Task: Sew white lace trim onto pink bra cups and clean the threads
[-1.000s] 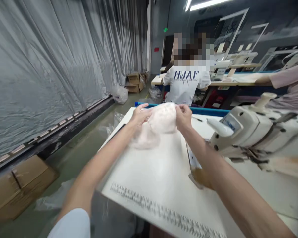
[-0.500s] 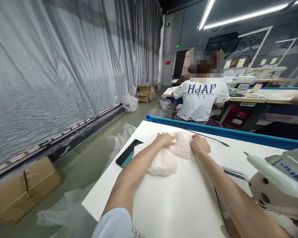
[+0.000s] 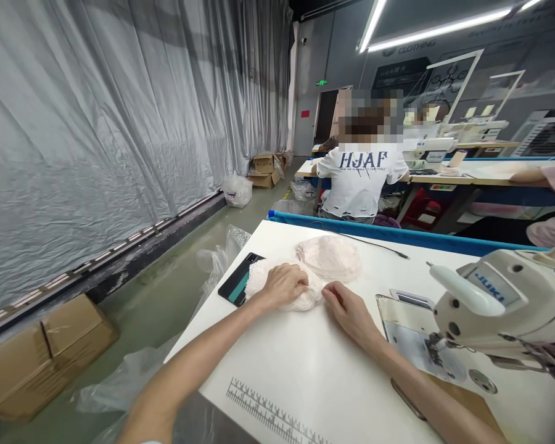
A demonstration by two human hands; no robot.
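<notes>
A pale pink lace bra (image 3: 335, 258) lies on the white table, its two rounded cups side by side. My left hand (image 3: 284, 285) rests over the nearer cup, its fingers curled in and gripping the lace near the middle. At that cup's right edge, my right hand (image 3: 349, 311) has thumb and fingertips pinched together on the lace border; the exact grip is partly hidden. The farther cup is untouched. A dark phone (image 3: 238, 280) with a teal stripe sits partly beneath the lace on the left.
A JUKI sewing machine (image 3: 504, 302) stands at the right, beside my right forearm. A black cable (image 3: 374, 243) crosses the table's back near a blue edge (image 3: 425, 237). Ruler markings (image 3: 268, 404) run along the front. A co-worker (image 3: 358, 179) sits ahead; a cardboard box (image 3: 50, 354) lies left.
Both hands have come from the farther cup towards me, onto the nearer cup. The view has swung slightly right, showing more of the sewing machine and the ruler markings.
</notes>
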